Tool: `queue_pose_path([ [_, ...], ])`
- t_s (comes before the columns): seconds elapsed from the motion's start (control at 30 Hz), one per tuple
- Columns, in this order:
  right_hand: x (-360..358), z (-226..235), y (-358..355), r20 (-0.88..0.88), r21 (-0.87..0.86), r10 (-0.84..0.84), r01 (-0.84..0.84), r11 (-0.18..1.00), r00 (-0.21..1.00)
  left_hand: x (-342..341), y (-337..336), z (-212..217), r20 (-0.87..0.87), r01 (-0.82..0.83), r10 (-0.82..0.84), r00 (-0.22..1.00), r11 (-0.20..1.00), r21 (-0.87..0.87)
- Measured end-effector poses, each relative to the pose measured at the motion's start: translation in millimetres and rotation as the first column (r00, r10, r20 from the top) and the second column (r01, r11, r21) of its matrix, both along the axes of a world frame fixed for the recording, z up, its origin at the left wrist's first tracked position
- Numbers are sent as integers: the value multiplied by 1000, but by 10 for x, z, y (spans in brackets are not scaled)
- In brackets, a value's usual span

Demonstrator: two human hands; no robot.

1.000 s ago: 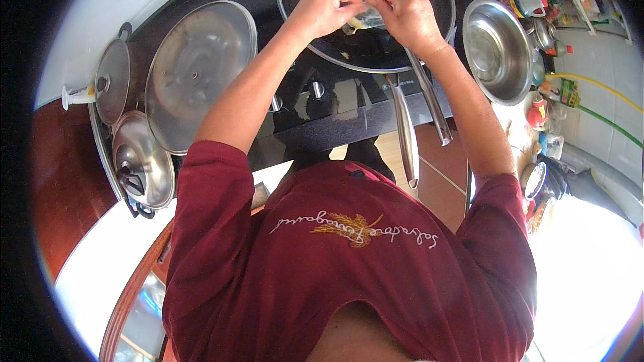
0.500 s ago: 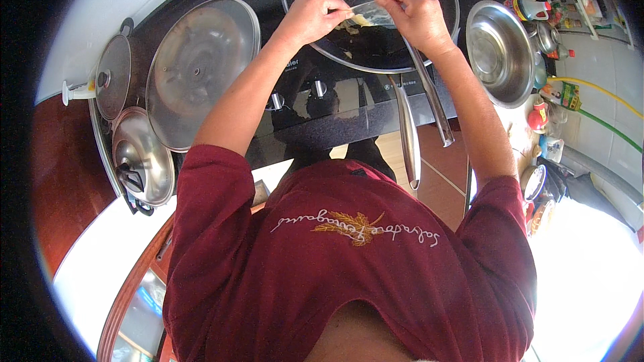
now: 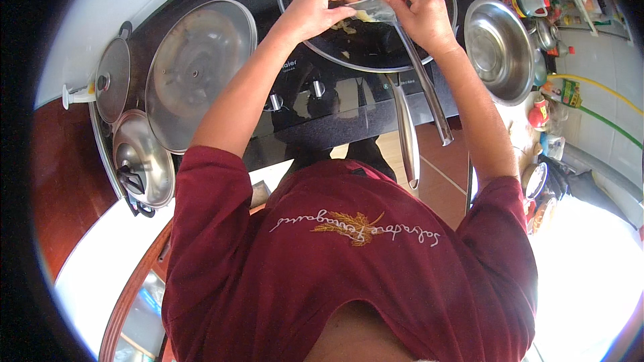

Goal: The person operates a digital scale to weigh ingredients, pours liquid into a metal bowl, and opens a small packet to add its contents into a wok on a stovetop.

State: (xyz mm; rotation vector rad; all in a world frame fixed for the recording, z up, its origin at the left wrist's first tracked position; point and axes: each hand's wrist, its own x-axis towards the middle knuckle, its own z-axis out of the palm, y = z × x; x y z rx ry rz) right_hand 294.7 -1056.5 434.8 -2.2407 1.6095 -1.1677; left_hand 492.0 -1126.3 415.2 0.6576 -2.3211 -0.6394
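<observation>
Over a dark wok (image 3: 439, 47) on the stove, a small clear plastic bag (image 3: 377, 10) stretches between my two hands. Yellowish bits show at the bag's lower side, and more pale bits lie on the wok's dark surface. My left hand (image 3: 318, 12) holds the bag's left end, thumb below and fingers above with a small gap between them. The right end is pinched by the thumb and fingers of my right hand (image 3: 421, 17). A metal spatula or ladle handle (image 3: 429, 94) slants out of the wok under my right wrist. The wok's long steel handle (image 3: 404, 131) points toward me.
A large glass lid (image 3: 194, 94) leans left of the wok, beside a lidded pot (image 3: 111, 84) and a steel lidded pan (image 3: 144, 157). A steel basin (image 3: 498, 53) sits right of the wok. Bottles (image 3: 526, 3) line the right wall.
My left fingers have spread a little from a tight pinch at the bag's end. The bag has tilted slightly, and the view has shifted a bit.
</observation>
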Motion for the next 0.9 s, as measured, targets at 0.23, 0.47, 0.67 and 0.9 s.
queue_pose_path([
  [0.23, 131, 171, 49, 11, 9, 15, -16, 1000, 1000, -157, -70, 123, 68, 7, -7, 998, 1000, -5],
  [0.47, 48, 97, -5, -1, 7, -3, 3, 1000, 1000, -37, -57, 41, 127, -34, 31, 991, 999, 21],
  [0.67, 56, 27, 2, 52, 75, -29, 25, 997, 998, 47, -41, -79, 123, -48, 41, 992, 997, 55],
  [0.9, 41, 87, -45, 65, 37, -22, 20, 999, 998, 24, -62, -47, 96, -109, 97, 991, 985, 131],
])
